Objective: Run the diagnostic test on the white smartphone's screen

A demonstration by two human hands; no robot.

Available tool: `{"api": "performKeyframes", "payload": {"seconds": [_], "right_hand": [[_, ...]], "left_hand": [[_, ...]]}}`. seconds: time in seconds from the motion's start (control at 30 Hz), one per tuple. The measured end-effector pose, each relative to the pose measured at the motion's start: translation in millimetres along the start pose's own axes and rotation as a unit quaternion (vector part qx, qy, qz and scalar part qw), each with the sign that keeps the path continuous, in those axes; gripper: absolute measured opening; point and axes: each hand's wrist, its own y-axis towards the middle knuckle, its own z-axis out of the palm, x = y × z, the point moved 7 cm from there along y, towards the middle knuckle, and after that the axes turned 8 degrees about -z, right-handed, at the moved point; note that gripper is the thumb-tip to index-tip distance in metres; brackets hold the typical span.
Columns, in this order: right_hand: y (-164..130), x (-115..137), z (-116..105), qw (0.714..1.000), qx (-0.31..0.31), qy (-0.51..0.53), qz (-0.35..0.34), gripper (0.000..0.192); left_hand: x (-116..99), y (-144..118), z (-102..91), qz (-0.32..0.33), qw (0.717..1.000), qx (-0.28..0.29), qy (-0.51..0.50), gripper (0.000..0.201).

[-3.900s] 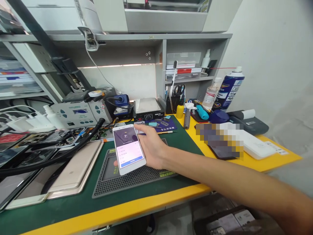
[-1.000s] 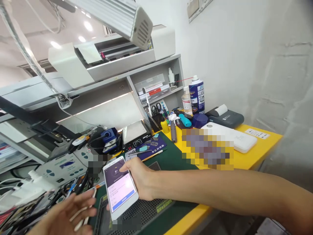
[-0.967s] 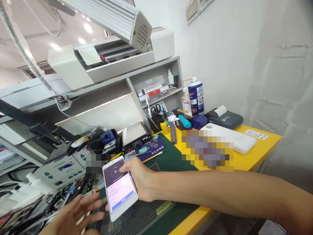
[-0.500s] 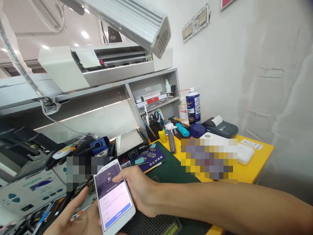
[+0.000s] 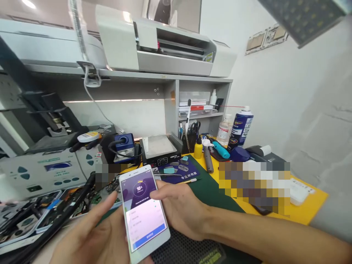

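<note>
A white smartphone (image 5: 150, 240) is held tilted in front of me, its screen lit. A purple area at the top carries a ring reading 10%, with a list and a blue bar below. My right hand (image 5: 184, 205) grips its right edge, the thumb lying over the side of the screen and the fingers hidden behind. From the lower left my left hand (image 5: 96, 234) supports the phone, its thumb raised away from the edge. Most of that hand's fingers are hidden underneath. Below both hands lies a dark perforated pad (image 5: 187, 249) on a green mat (image 5: 211, 190).
Opened device parts (image 5: 41, 216) crowd the left, beside a grey control unit (image 5: 57, 172). A hot plate (image 5: 159, 146) stands behind the phone. Farther right are a yellow bottle (image 5: 198, 149), a grey-handled tool (image 5: 208, 161) and a spray can (image 5: 241, 128). Blurred squares cover part of the right side.
My view has swung left and levelled, so the bench appears farther right. The screen's figure has gone from 5% to 10%. My right thumb has slid off the ring towards the phone's edge.
</note>
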Motion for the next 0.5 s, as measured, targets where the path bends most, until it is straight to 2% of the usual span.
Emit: {"api": "performKeyframes", "payload": {"seconds": [0.17, 0.3, 0.5], "right_hand": [[2, -1, -2, 0.999, 0.008, -0.035, -0.019, 0.032], [3, -4, -3, 0.998, 0.031, -0.048, 0.012, 0.039], [1, -8, -5, 0.997, 0.030, -0.065, 0.035, 0.045]], "left_hand": [[-8, 5, 16.6, 0.042, 0.998, 0.044, -0.016, 0.045], [-11, 3, 18.0, 0.074, 0.996, 0.045, -0.025, 0.035], [-3, 0, 6.2, 0.045, 0.998, -0.048, 0.020, 0.035]]}}
